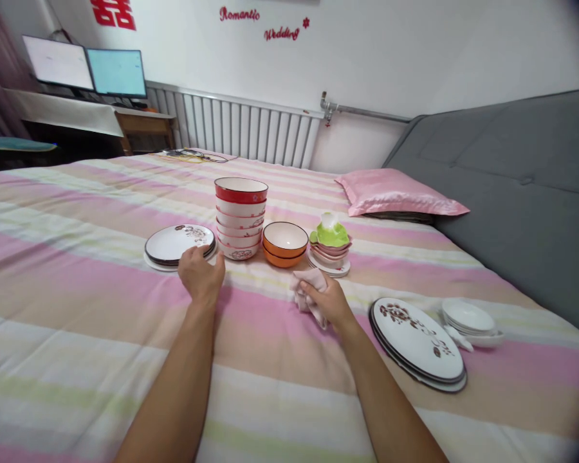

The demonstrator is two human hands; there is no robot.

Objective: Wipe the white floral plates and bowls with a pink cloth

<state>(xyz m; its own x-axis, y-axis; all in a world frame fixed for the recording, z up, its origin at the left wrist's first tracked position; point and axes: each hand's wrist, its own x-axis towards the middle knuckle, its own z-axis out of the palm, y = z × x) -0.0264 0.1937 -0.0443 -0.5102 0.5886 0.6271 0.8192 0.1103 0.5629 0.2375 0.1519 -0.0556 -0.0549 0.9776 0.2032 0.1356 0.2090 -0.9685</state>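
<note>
My left hand (pixel 201 273) is at the near right rim of a stack of white plates (pixel 168 243) with dark edges and a brown flower print. Its thumb stands apart from the fingers, and the fingertips reach the top plate's edge. In my right hand (pixel 332 301) is a crumpled pale pink cloth (pixel 309 292), held above the bed. Beyond the hands stand a tall stack of white and red bowls (pixel 241 222), two orange bowls (pixel 284 245) with white insides, and a pile of leaf-shaped dishes (pixel 332 236), green on top, resting on small white plates (pixel 335 269).
At the right lie oval flowered plates (pixel 417 334) and white dishes with white spoons (pixel 469 319). A striped sheet (pixel 270 399) covers the bed. A pink pillow (pixel 398 193) lies by the grey headboard (pixel 506 173). Cables (pixel 193 155) lie at the far edge before a radiator (pixel 241 125).
</note>
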